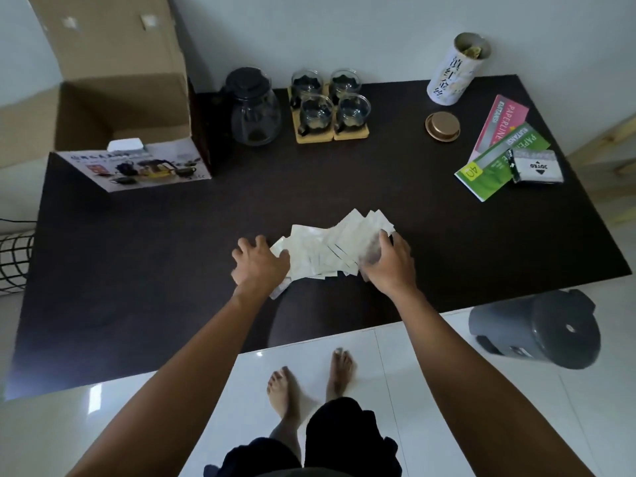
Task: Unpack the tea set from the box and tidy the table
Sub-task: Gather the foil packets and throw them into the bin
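The spread of pale sachets [335, 247] lies at the centre of the frame on the dark table [137, 270], its long axis running left to right between the hands; the left hand [260, 265] rests loose-fingered on the pile's left end, gripping nothing. The right hand [390, 261] is at the right end, fingers curled over several sachets; both sit equally near, so gathering inward looks likely, with the open canister [454, 68] waiting upper right.

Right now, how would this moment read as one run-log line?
step: gathering sachets | left hand: on pile's left edge | right hand: fingers curled on right edge | teapot, four cups: unpacked | box: open
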